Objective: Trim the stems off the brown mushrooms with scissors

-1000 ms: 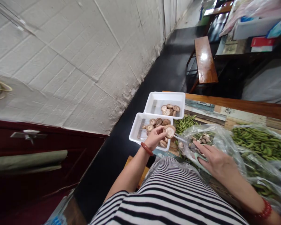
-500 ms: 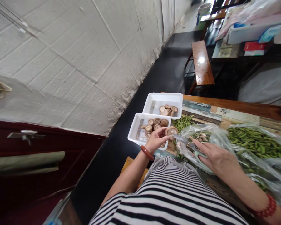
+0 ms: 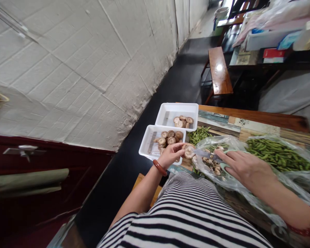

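Between its thumb and fingers, my left hand (image 3: pixel 172 155) grips a mushroom (image 3: pixel 189 151), pale gill side showing. My right hand (image 3: pixel 244 168) is closed round the light green handles of a pair of scissors (image 3: pixel 202 152), whose blades point left at the mushroom's edge. Beneath the blades, cut mushroom stems (image 3: pixel 214 165) lie on a clear plastic bag (image 3: pixel 237 184). Just behind my left hand, the near white tray (image 3: pixel 146 142) holds several brown mushrooms (image 3: pixel 171 134). A second white tray (image 3: pixel 163 115) beyond it has several more at its right end.
Green bean pods (image 3: pixel 279 153) are heaped in plastic at the right, with a smaller pile of pods (image 3: pixel 199 135) by the trays. A wooden bench (image 3: pixel 220 70) stands beyond the table. At left is a white wall (image 3: pixel 88 62).
My right hand and the scissors have shifted slightly right, uncovering more of the cut stems. The mushroom stays in my left hand, its gill side turned more into view. The whole view has shifted slightly.
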Demonstrator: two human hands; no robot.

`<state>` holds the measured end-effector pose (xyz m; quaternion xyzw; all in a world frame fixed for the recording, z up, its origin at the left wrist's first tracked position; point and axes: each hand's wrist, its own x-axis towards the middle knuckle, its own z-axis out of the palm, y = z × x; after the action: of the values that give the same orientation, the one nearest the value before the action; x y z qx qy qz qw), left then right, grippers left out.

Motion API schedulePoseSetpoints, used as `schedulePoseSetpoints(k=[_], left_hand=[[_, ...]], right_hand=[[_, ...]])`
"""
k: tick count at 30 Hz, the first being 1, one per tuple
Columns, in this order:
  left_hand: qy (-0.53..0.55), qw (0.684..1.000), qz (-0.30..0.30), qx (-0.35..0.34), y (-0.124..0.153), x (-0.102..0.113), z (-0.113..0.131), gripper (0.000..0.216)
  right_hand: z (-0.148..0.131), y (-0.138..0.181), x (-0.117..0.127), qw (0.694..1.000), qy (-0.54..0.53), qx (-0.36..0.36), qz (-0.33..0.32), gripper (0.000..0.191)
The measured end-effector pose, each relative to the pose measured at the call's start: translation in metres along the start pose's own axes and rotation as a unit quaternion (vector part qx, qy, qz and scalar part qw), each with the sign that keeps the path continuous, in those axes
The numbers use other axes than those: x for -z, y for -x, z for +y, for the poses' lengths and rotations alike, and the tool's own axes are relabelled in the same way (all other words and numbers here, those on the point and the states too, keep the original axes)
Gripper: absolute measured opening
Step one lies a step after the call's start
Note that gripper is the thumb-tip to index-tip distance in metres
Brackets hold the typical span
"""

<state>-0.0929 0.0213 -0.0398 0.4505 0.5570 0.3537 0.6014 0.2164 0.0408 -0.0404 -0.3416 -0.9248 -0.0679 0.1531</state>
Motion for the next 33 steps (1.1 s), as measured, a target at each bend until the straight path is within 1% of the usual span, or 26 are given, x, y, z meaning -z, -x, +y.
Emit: schedulePoseSetpoints(k=[7, 12, 22, 24, 29, 33], left_hand=[[-0.033, 0.999, -0.016, 0.013, 0.001, -0.002, 0.0, 0.057], [-0.028, 0.999, -0.019, 0.022, 0.002, -0.005, 0.003, 0.057], [-0.025, 0.999, -0.027, 0.036, 0.002, -0.01, 0.004, 0.056], [-0.03, 0.999, -0.026, 0.033, 0.002, -0.013, 0.006, 0.055], [-0.036, 0.998, -0.035, 0.033, 0.0, -0.02, 0.011, 0.048], [-0.027, 0.998, -0.042, 0.035, -0.003, -0.023, 0.006, 0.047]], right_hand=[[0.014, -0.002, 0.006, 0.998, 0.027, 0.061, -0.009, 0.048], [0.013, -0.005, 0.009, 0.997, 0.034, 0.062, -0.003, 0.047], [0.014, -0.002, 0.005, 0.998, 0.021, 0.06, -0.008, 0.059], [0.015, -0.002, 0.006, 0.998, 0.021, 0.064, -0.009, 0.058], [0.018, 0.001, 0.003, 0.996, 0.035, 0.085, 0.006, 0.046], [0.018, 0.007, -0.005, 0.996, 0.024, 0.087, 0.011, 0.045]])
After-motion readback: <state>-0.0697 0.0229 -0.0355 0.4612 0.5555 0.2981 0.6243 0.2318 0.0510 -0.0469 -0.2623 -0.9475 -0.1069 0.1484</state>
